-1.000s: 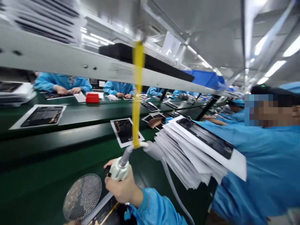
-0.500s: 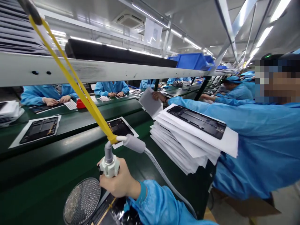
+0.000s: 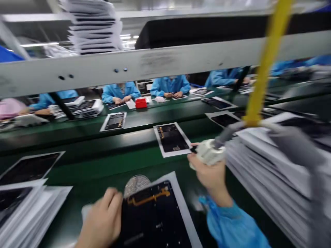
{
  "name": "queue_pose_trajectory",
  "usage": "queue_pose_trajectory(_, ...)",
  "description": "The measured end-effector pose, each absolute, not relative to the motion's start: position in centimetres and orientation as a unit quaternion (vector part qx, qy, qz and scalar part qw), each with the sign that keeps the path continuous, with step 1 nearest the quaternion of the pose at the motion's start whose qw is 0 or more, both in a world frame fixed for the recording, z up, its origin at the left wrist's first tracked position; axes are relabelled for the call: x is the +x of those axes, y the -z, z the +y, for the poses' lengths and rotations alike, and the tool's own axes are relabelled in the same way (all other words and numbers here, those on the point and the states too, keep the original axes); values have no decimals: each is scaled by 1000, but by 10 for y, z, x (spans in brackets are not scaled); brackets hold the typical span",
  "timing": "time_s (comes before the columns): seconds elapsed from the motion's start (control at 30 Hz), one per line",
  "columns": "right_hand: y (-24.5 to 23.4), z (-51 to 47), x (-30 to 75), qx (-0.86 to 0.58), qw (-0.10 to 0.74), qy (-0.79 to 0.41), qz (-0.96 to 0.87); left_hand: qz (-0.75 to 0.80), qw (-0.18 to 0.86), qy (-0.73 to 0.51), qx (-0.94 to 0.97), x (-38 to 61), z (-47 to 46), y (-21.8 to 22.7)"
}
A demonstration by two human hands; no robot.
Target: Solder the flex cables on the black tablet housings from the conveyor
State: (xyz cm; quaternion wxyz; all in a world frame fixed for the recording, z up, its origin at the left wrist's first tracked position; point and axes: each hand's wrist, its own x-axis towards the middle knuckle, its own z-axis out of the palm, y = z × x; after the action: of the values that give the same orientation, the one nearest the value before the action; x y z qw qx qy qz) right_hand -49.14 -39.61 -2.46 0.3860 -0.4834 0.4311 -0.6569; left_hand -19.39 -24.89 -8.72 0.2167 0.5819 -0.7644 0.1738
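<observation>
My right hand (image 3: 210, 175) is wrapped round a corded hand tool with a white ribbed end (image 3: 210, 151); its grey cable hangs from a yellow elastic band (image 3: 263, 69). In front of me lies a dark tablet housing (image 3: 155, 220) with an orange flex cable, on a white sheet (image 3: 178, 196). At the housing's left edge is my left hand (image 3: 103, 217), fingers curled; what they hold, if anything, is hidden. A round perforated metal dish (image 3: 136, 184) shows partly behind the sheet.
Stacks of white sheets with dark panels stand at the right (image 3: 266, 172) and the left (image 3: 33, 210). More panels on sheets (image 3: 172, 137) lie along the green bench. A grey shelf beam (image 3: 168, 62) crosses above. Co-workers in blue (image 3: 170, 86) sit opposite, near a red box (image 3: 141, 103).
My view has swung left, and the co-worker on the right is out of sight. My left hand has come into view beside the housing. My right hand still holds the tool.
</observation>
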Motion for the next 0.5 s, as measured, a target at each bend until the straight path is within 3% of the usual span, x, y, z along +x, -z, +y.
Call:
queue_pose_trajectory(0.1,30,-407,-505,-466,287,677,493,-732,118,-86,666,-150,-324,42)
queue_pose_trajectory(0.27,39,-411,-513,-501,264,639,521,-693,98,-71,711,-74,-437,11)
queue_pose_trajectory(0.37,45,-414,-514,-515,288,618,519,-678,96,-65,725,-72,-469,18)
queue_pose_trajectory(0.5,52,-418,-511,-570,305,549,529,-720,71,-13,690,-134,-479,60)
